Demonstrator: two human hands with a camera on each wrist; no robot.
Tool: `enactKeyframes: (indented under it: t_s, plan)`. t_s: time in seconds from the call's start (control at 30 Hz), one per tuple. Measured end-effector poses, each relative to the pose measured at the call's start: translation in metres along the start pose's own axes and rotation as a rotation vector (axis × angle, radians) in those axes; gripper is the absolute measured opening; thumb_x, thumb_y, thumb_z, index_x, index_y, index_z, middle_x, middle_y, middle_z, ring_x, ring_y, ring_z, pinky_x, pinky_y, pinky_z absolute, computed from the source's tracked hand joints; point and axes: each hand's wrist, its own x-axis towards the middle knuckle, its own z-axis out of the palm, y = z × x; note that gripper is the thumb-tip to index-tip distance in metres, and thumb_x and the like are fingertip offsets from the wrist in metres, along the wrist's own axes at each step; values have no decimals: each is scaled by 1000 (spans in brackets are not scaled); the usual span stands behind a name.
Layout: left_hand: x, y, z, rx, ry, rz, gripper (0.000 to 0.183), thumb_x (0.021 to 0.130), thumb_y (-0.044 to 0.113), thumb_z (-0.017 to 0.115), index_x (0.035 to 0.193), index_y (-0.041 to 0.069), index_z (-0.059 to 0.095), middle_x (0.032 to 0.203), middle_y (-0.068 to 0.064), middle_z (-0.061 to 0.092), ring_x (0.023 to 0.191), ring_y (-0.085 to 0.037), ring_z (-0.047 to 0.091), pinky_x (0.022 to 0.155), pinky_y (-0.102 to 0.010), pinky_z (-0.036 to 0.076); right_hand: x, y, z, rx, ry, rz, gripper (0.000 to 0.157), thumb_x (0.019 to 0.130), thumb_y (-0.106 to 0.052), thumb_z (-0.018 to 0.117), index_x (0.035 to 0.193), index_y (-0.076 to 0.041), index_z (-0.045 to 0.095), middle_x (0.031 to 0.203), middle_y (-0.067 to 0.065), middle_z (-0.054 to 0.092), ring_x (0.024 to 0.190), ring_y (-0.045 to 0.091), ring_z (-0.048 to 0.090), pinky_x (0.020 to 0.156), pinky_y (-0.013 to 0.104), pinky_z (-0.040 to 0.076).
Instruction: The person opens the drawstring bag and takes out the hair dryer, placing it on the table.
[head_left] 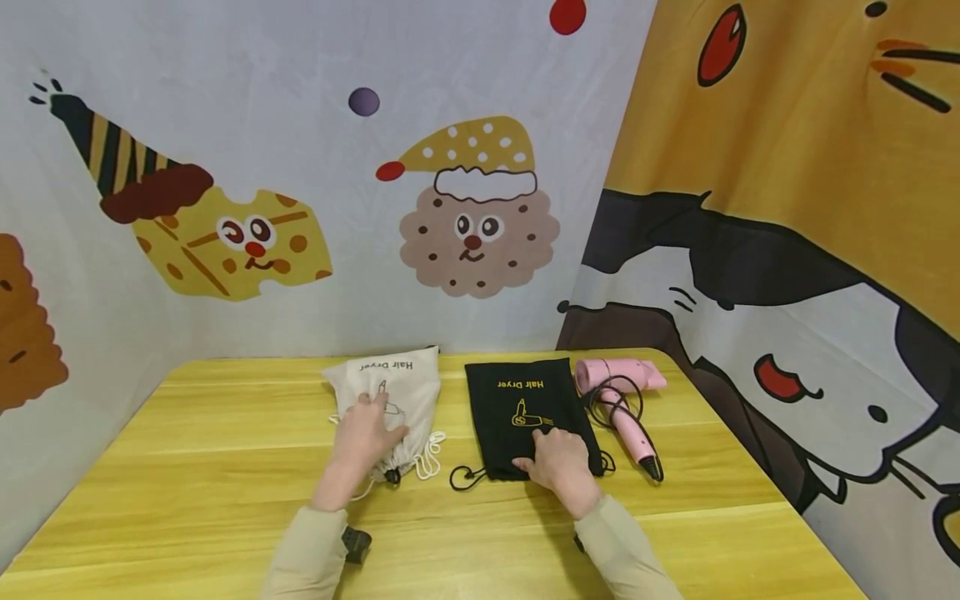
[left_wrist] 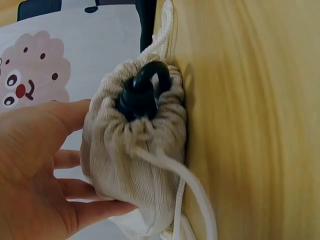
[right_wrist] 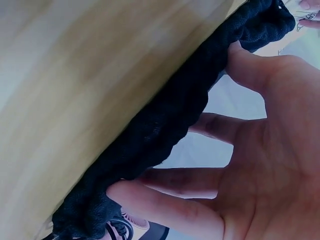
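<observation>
My left hand rests from above on a cream drawstring bag printed "Hair Dryer", its fingers spread over the cloth. This bag bulges. In the left wrist view its gathered mouth surrounds a black cord end with a loop, and white drawstrings trail from it. My right hand touches the lower part of a black drawstring bag with the same lettering in yellow. The black bag lies flat, and its ruffled opening edge runs beneath my spread thumb and fingers.
A pink hair dryer, its black cord looped around it, lies right of the black bag. All rest on a yellow wood-grain table. Printed cloth hangs behind and along the right side.
</observation>
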Motion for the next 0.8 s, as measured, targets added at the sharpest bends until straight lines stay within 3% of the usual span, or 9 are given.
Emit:
enactKeyframes:
  t_s: [0.23, 0.37, 0.4, 0.53, 0.6, 0.7, 0.8]
  plan:
    - [0, 9, 5, -96, -37, 38, 71, 79, 31, 74, 133, -7, 48, 126, -38, 50, 98, -45, 62, 89, -53, 51, 1, -3, -3, -26, -20, 24, 62, 79, -63, 61, 120, -17, 65, 100, 16, 68, 82, 34, 66, 64, 42, 54]
    - [0, 12, 8, -154, -76, 51, 70, 82, 30, 71, 137, -4, 45, 137, -38, 41, 96, -42, 64, 102, -56, 42, 0, -8, -3, -15, 57, -7, 54, 79, -56, 66, 114, -14, 66, 97, 16, 65, 83, 35, 62, 65, 45, 53]
    - [0, 12, 8, -173, -85, 60, 69, 82, 30, 71, 137, -4, 45, 139, -37, 39, 89, -39, 65, 104, -56, 39, 0, -10, -4, -6, 90, -24, 51, 79, -53, 67, 111, -14, 67, 96, 15, 64, 83, 34, 62, 65, 45, 53]
    - [2, 12, 11, -251, -115, 95, 67, 83, 27, 71, 137, -3, 45, 143, -37, 33, 63, -24, 60, 106, -54, 38, 3, -21, -4, 57, 241, -141, 35, 80, -42, 72, 100, -14, 68, 94, 11, 63, 80, 29, 61, 59, 44, 52]
    - [2, 12, 11, -281, -125, 104, 67, 82, 25, 71, 137, -3, 45, 144, -38, 31, 50, -16, 49, 103, -52, 43, 6, -28, -6, 99, 292, -223, 29, 81, -38, 72, 98, -14, 68, 92, 8, 62, 78, 26, 60, 54, 41, 51]
    - [1, 13, 11, -264, -107, 135, 63, 83, 24, 71, 135, -3, 48, 141, -38, 36, 61, -19, 58, 99, -51, 46, 10, -38, -7, 166, 336, -367, 24, 83, -33, 71, 97, -14, 67, 86, 4, 59, 70, 20, 57, 49, 32, 47]
    - [-2, 15, 9, -212, -62, 171, 58, 82, 22, 72, 130, -3, 53, 135, -35, 47, 86, -33, 66, 98, -51, 47, 14, -49, -10, 230, 338, -484, 22, 84, -31, 71, 99, -14, 67, 83, 1, 57, 66, 14, 54, 48, 24, 42]
